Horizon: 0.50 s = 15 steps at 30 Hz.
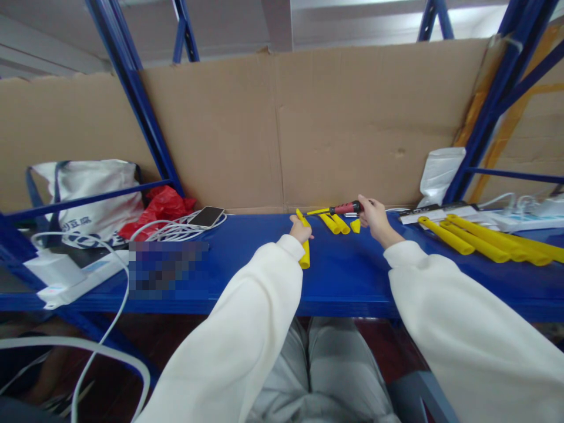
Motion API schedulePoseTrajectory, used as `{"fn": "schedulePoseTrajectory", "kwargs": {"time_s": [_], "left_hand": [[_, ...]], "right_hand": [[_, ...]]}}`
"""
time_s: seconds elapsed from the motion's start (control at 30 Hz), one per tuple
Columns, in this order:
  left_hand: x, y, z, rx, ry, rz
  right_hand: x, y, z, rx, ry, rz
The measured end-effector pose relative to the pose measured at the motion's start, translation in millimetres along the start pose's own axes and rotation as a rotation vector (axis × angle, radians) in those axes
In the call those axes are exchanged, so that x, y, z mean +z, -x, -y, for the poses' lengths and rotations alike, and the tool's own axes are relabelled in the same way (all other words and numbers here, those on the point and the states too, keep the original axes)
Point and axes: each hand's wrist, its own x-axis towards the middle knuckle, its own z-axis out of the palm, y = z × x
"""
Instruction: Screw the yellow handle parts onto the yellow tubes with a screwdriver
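My left hand [301,230] is wrapped round a yellow tube [305,256] that stands slanted over the blue table [259,258]. My right hand [372,216] grips the red and black handle of a screwdriver-like tool [346,208]. Its dark shaft points left toward the upper part of the held tube; whether the tip touches it is too small to tell. Short yellow pieces [341,225] lie between my hands, with a small yellow scrap [355,225] beside my right hand.
Several long yellow tubes [478,239] lie at the right, near a white power strip [524,218]. At the left are a phone [207,217], coiled white cable [170,232], a red bag [161,208] and a cloth bag [97,194]. Cardboard [352,123] stands behind.
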Motion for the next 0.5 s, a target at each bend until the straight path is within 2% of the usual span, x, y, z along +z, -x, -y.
{"fn": "schedulePoseTrajectory", "kwargs": {"time_s": [0.1,0.23,0.33,0.5], "left_hand": [[0.4,-0.3,0.1,0.009,0.006,0.002],[0.8,-1.2,0.8,0.014,-0.004,0.008],[0.9,-0.9,0.8,-0.004,-0.012,0.008],[1.3,0.7,0.4,0.009,0.011,0.024]], "right_hand": [[1.8,1.4,4.0,0.037,0.019,-0.039],[2.5,2.7,6.1,0.051,0.021,-0.019],[1.1,1.4,3.9,0.049,0.005,0.004],[1.9,0.7,5.4,0.034,-0.016,-0.041]]}}
